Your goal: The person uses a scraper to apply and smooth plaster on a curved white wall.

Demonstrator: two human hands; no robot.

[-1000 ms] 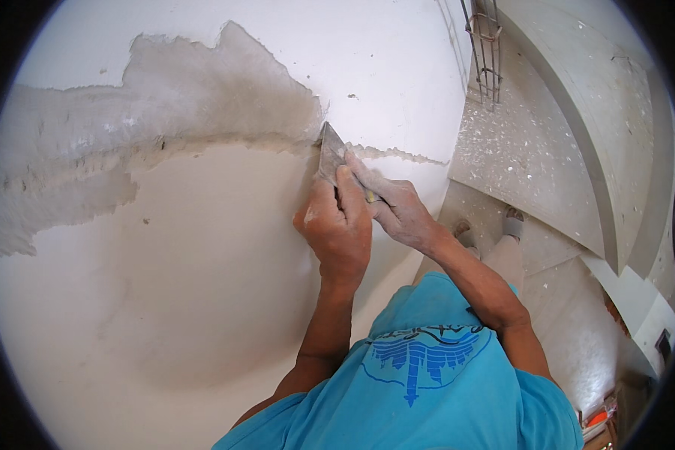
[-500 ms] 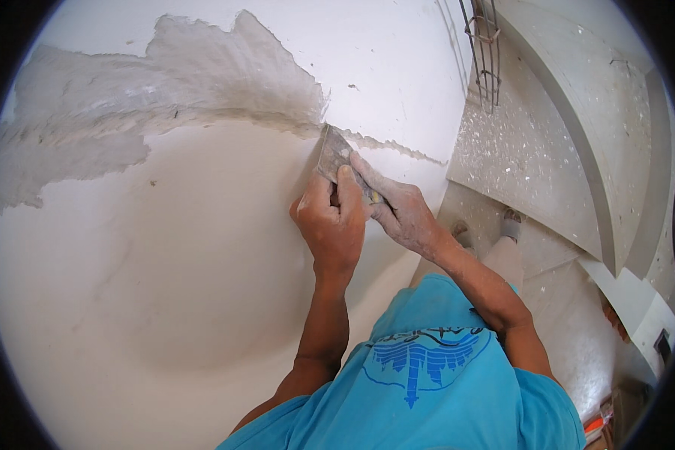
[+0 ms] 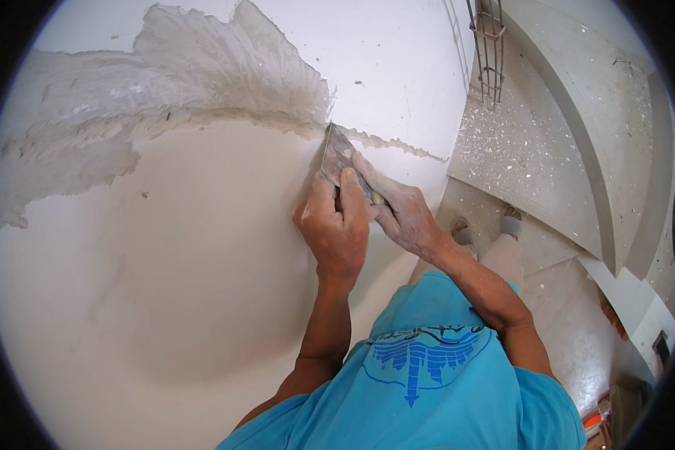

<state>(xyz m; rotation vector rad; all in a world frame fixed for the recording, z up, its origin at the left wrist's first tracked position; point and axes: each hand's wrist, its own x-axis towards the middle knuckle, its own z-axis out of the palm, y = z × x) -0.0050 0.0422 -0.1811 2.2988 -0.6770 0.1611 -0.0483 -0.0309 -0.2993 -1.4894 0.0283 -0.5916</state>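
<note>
Both my hands grip one dusty putty knife point(image 3: 337, 151), a flat grey scraper whose blade corner meets the white wall point(image 3: 202, 247). My left hand point(image 3: 335, 225) is closed on it from the left, thumb laid along the blade. From the right, my right hand point(image 3: 403, 206) wraps the handle end, fingers stretched toward the blade; most of the handle is hidden, with a bit of yellow showing. The blade tip touches the right end of a rough grey bare patch point(image 3: 202, 71), where a thin chipped line point(image 3: 397, 145) runs on rightward.
Curved steps point(image 3: 532, 139) strewn with white flakes rise at the right. Several thin metal rods point(image 3: 489, 64) stand tied together beside the wall at the top. My feet point(image 3: 511, 223) are on the lower step. An orange object point(image 3: 592, 421) lies among clutter at the bottom right.
The view has shifted slightly against the wall. Both hands keep their hold on the putty knife, and its tip stays at nearly the same spot on the patch's right end.
</note>
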